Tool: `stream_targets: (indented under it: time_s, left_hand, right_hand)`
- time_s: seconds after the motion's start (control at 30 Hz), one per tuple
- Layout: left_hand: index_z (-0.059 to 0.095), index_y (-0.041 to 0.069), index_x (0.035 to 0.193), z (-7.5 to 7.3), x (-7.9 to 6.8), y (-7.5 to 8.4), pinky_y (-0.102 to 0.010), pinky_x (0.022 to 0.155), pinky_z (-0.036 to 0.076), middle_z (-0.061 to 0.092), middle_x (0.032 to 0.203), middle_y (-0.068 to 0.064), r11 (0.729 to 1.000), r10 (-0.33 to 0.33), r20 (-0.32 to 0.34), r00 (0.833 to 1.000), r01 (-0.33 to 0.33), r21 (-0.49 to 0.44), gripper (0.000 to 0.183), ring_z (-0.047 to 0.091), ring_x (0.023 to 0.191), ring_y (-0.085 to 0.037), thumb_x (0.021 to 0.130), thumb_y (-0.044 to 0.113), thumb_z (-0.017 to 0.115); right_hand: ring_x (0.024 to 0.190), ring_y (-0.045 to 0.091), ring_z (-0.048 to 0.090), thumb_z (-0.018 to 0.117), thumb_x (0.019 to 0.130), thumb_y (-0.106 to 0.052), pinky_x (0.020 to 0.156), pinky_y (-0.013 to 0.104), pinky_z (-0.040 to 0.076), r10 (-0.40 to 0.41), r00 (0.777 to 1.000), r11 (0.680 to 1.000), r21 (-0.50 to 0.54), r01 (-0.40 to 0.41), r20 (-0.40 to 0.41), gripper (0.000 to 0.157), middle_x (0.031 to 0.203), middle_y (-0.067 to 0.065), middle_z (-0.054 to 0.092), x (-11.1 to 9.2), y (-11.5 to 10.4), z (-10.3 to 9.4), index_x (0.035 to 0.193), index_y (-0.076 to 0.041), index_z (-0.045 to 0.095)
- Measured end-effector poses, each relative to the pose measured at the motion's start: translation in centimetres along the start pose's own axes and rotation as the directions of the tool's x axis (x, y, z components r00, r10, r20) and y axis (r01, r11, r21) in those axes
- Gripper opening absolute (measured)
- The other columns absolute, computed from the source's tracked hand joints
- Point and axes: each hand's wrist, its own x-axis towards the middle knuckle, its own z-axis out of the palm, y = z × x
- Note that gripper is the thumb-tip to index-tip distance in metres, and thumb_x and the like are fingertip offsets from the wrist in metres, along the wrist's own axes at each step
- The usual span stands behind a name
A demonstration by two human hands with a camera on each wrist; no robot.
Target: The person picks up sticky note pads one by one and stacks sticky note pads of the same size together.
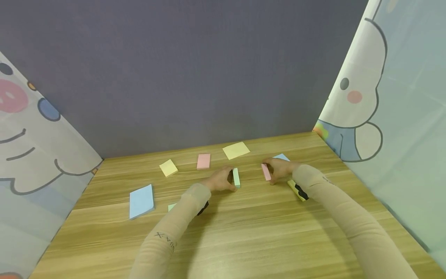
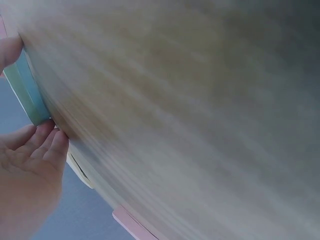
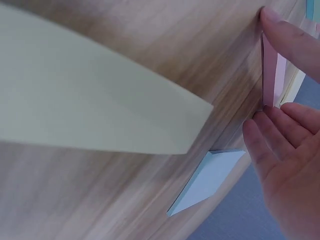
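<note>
In the head view my left hand (image 1: 220, 179) holds a green sticky-note pad (image 1: 236, 178) by its two ends, thumb at the near end and fingers at the far one. The left wrist view shows the same green pad (image 2: 25, 92) between thumb and fingertips, close to the tabletop. To the right, my right hand (image 1: 280, 169) grips a pink sticky-note pad (image 1: 266, 172) likewise, end to end. That pink pad (image 3: 271, 72) appears narrow in the right wrist view, its lower end at the fingertips. A gap of wood separates the two held pads.
On the wooden table (image 1: 244, 240) lie a blue pad (image 1: 141, 201), yellow pads (image 1: 168, 167) (image 1: 236, 150), and a pink pad (image 1: 203, 161). A green pad (image 1: 171, 207) is partly hidden by my left sleeve. Near my right wrist lie a yellow pad (image 1: 294, 188) and a blue pad (image 1: 281, 157).
</note>
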Motion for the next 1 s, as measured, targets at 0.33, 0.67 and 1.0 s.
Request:
stream_targets:
  time_s: [0.33, 0.67, 1.0]
  left_hand:
    - [0.022, 0.005, 0.144, 0.07, -0.15, -0.08, -0.044, 0.108, 0.030, 0.025, 0.149, -0.012, 1.000, -0.008, -0.005, 1.000, 0.008, -0.018, 0.092, 0.030, 0.134, -0.032, 0.074, 0.031, 0.076]
    - [0.024, 0.004, 0.143, 0.07, -0.09, -0.06, -0.043, 0.108, 0.030, 0.027, 0.148, -0.012, 1.000, 0.003, -0.013, 1.000, -0.003, -0.024, 0.090, 0.031, 0.133, -0.031, 0.074, 0.030, 0.076]
    - [0.024, 0.006, 0.144, 0.21, 0.12, -0.30, -0.044, 0.108, 0.029, 0.027, 0.149, -0.011, 0.999, -0.004, -0.016, 1.000, 0.004, -0.034, 0.091, 0.030, 0.134, -0.031, 0.074, 0.031, 0.076]
  right_hand:
    - [0.125, 0.037, 0.041, 0.080, 0.068, -0.009, 0.102, 0.045, 0.037, -0.020, 1.000, 1.000, 0.009, 0.020, 0.006, 0.090, 0.136, 0.023, 0.043, 0.19, 0.35, -0.04, 0.139, 0.007, 0.028]
    - [0.121, 0.035, 0.045, 0.080, 0.068, -0.013, 0.101, 0.044, 0.038, -0.016, 0.999, 1.000, 0.008, 0.016, -0.036, 0.089, 0.131, 0.021, 0.048, 0.19, 0.62, 0.17, 0.139, 0.006, 0.029]
    - [0.118, 0.034, 0.047, 0.079, 0.069, -0.015, 0.098, 0.044, 0.041, -0.020, 0.998, 1.000, -0.005, 0.019, -0.067, 0.088, 0.130, 0.022, 0.049, 0.29, 0.76, 0.38, 0.138, 0.008, 0.030]
